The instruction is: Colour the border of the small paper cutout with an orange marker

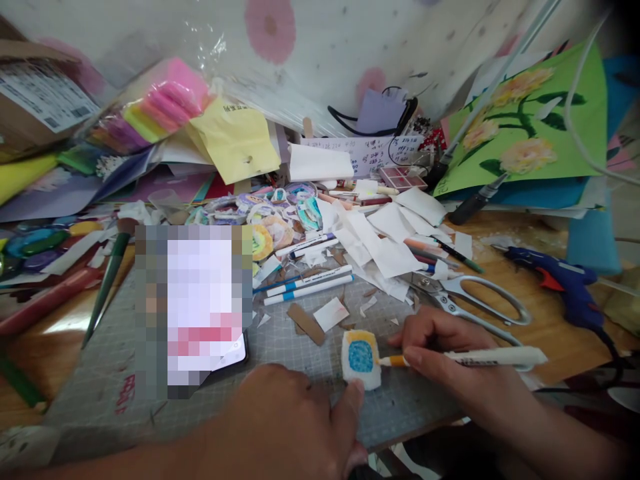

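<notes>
Fingers of both hands meet around a small, rounded-square white piece with a blue centre and yellow-orange upper border [361, 357], lying on a gray gridded cutting mat [400, 413]. Farthest left of the things beside the work, a slim green-handled brush [113, 273] lies aslant; next comes a dark-edged phone [235, 353], mostly masked by pixel blocks. Nearer the centre, the left hand [295, 417] is folded, one digit stretched out with its tip pressing the piece's lower edge; whether the folded fingers hold anything, I cannot tell. If that tip slips, the piece could pivot and drag colour off its border.

Beyond it, white-barrelled blue markers [310, 288] and a brown cardboard strip [305, 323] lie apart from the piece. To the right, the right hand [445, 373] grips a white marker with an orange collar [500, 358], its tip at the piece's right edge. Too much pressure there could smear yellow-orange into the blue.

Silver-handled metal scissors [445, 303] lie just behind that hand, where a careless knuckle might knock them. Rightmost, a blue glue gun with a red trigger [570, 290] rests on the wood; a snagged cord could pull it.
</notes>
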A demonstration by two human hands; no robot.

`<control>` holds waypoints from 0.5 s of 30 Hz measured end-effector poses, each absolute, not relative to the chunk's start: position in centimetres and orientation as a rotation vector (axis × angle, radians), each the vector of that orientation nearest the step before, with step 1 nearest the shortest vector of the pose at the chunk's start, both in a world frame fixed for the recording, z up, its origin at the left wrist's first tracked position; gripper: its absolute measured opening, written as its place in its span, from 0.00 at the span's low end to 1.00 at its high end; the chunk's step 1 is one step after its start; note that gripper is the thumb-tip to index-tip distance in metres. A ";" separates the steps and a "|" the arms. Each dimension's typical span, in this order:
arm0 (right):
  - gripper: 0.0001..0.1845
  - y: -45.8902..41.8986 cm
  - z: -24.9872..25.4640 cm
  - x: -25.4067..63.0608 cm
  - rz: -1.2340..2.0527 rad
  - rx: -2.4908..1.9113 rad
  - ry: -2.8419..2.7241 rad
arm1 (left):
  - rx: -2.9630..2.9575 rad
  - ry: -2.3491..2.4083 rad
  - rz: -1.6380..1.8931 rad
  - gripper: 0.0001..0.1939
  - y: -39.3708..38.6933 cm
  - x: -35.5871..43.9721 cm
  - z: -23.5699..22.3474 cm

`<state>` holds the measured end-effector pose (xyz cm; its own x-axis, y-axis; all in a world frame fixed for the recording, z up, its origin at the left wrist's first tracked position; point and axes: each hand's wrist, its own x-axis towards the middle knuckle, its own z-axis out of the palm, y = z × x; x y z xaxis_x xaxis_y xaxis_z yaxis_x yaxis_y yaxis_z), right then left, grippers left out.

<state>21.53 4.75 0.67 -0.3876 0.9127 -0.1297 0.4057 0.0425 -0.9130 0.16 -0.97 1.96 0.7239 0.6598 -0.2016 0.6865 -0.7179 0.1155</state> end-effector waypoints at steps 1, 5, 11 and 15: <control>0.10 4.7 0.7 21.5 1.315 -1.334 -1.826 | 2.748 1.076 -0.208 0.21 -1.0 0.2 2.0; 0.11 4.7 0.8 21.5 1.285 -1.340 -1.832 | 2.760 1.155 -0.164 0.21 -1.3 0.3 1.9; 0.12 4.6 0.9 21.7 1.282 -1.347 -1.842 | 2.726 1.163 -0.132 0.20 -1.1 0.2 1.9; 0.13 4.2 0.3 22.2 1.302 -1.392 -1.892 | 2.641 1.040 -0.213 0.22 -0.8 0.4 2.7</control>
